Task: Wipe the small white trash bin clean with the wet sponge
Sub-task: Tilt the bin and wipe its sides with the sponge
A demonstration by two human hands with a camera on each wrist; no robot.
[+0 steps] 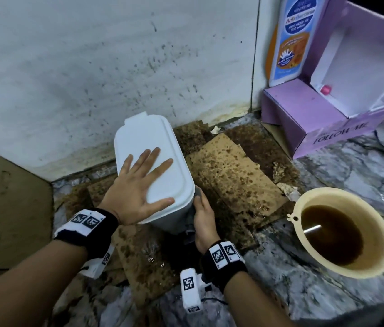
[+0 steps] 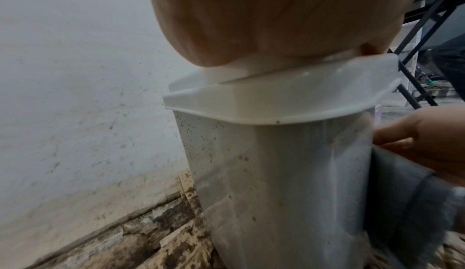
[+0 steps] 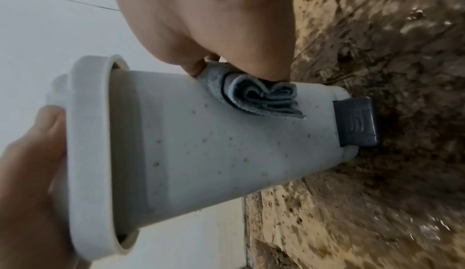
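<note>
The small white trash bin [image 1: 155, 135] stands on stained cardboard by the wall, lid closed, leaning a little. Brown specks dot its side [image 3: 214, 144]. My left hand [image 1: 139, 182] lies flat on the lid with the fingers spread. My right hand [image 1: 201, 213] grips a folded grey sponge cloth [image 1: 197, 194] and presses it against the bin's side, low on the right. In the right wrist view the sponge cloth [image 3: 256, 96] sits bunched under my fingers, near the grey foot pedal [image 3: 356, 122]. In the left wrist view it [image 2: 407, 193] touches the bin wall [image 2: 276, 163].
A cream bucket [image 1: 375, 267] of brown water stands on the marble floor at the right. A purple box [image 1: 304, 114] and a blue-labelled bottle [image 1: 290, 43] sit in the back right corner. The speckled white wall [image 1: 91, 67] is right behind the bin. Wet cardboard [image 1: 233, 180] covers the floor.
</note>
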